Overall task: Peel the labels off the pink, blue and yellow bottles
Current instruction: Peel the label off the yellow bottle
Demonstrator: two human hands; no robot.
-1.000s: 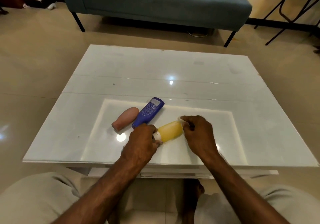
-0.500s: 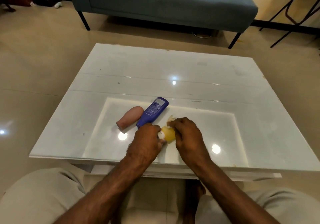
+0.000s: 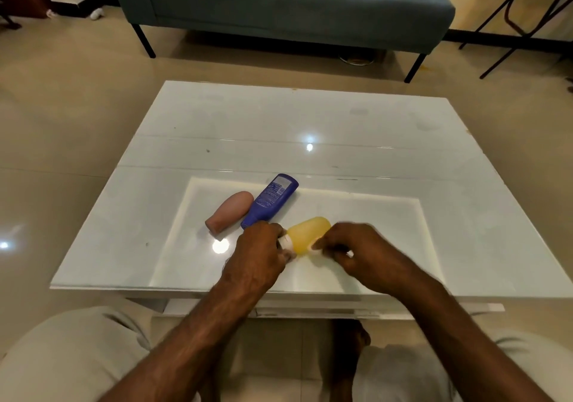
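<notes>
The yellow bottle (image 3: 307, 234) lies on the white glass table (image 3: 310, 116), its white cap end gripped by my left hand (image 3: 260, 252). My right hand (image 3: 356, 252), blurred by motion, pinches a pale strip of label (image 3: 314, 246) at the bottle's near side. The blue bottle (image 3: 269, 200) lies just left, its printed label facing up. Beside that rests the pink bottle (image 3: 229, 210), with no label showing.
A teal sofa (image 3: 279, 7) stands beyond the table on the tiled floor. Black metal legs (image 3: 527, 13) rise at the far right. My knees sit under the table's near edge (image 3: 124, 290).
My right hand has drawn back from over the bottle toward the right, pulling the label with it; more of the yellow bottle shows. My left hand has kept hold of the cap end.
</notes>
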